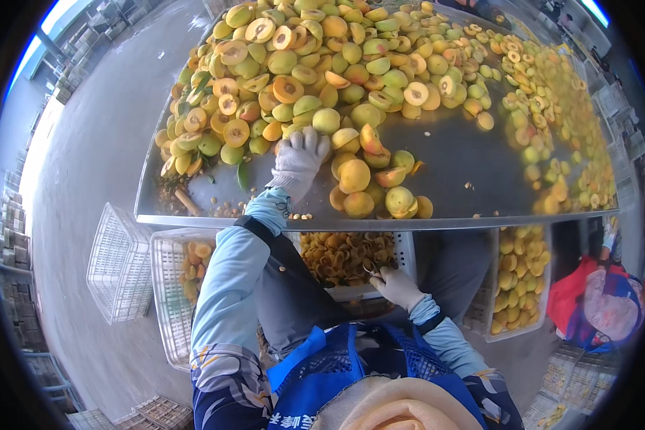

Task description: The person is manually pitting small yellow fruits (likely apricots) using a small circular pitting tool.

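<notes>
My left hand (302, 152), in a whitish knit glove, reaches into the near edge of a heap of yellow-green stone fruit (282, 62), many of them halved; its fingers touch the fruit, and whether they grip one is hidden. Gloved too, my right hand (398, 287) holds a small metal tool (371, 271), its kind unclear, over a white plastic crate (406, 252) of cut fruit pieces (344, 252) below the table edge. Between the hands, on the metal table (451, 161), lies a smaller group of fruit (355, 176).
A wooden handle (187, 202) lies among pits at the table's left corner. White crates stand at left (119, 263) and beneath it (172, 322); a fruit-filled crate (543, 317) is at right. Another person (596, 301) is at far right.
</notes>
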`<move>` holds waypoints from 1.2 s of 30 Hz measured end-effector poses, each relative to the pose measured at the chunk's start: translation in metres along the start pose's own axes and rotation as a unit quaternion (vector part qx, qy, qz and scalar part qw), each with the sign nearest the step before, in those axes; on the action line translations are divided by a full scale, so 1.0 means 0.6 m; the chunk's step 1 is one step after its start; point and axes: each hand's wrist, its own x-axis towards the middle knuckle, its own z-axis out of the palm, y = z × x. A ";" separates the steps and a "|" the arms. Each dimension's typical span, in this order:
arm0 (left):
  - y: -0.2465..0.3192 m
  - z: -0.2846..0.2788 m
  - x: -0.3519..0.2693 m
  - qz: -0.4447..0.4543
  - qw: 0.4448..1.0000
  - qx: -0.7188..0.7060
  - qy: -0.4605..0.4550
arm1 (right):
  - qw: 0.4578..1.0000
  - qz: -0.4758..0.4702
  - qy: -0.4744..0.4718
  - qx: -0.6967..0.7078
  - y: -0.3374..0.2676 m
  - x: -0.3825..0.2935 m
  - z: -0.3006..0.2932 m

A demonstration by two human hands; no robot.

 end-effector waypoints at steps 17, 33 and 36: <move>-0.016 -0.139 -0.064 -0.169 0.838 -0.420 -0.305 | 0.884 0.083 -0.047 0.458 -0.116 0.007 -0.046; 0.103 -0.182 -0.200 -0.308 -0.046 -0.948 0.061 | 0.952 -0.113 0.200 0.205 -0.177 -0.043 -0.116; 0.120 -0.190 -0.215 -0.310 -0.025 -0.947 0.083 | 0.933 -0.201 0.234 0.187 -0.223 -0.040 -0.107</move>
